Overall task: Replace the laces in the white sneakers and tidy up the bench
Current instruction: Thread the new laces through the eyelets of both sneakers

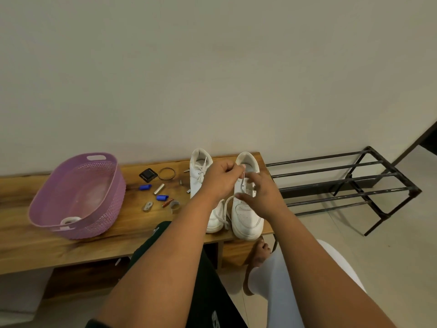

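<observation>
We note a purple basket (pixel 78 197) at bench (pixel 28 247) left, small clutter beside it. Left hand (pixel 218 179) pinches the white lace (pixel 242 178) above the right sneaker (pixel 247 218); right hand (pixel 261 194), fingers curled, holds its lower loop (sneaker toes reach the front edge).

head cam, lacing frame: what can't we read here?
- Right sneaker eyelets: covered by both hands, left hand, right hand.
- Lace end and its route: hidden under the fingers.
- Small bench clutter: too small to identify.
- Basket contents: partly behind its near rim.
</observation>
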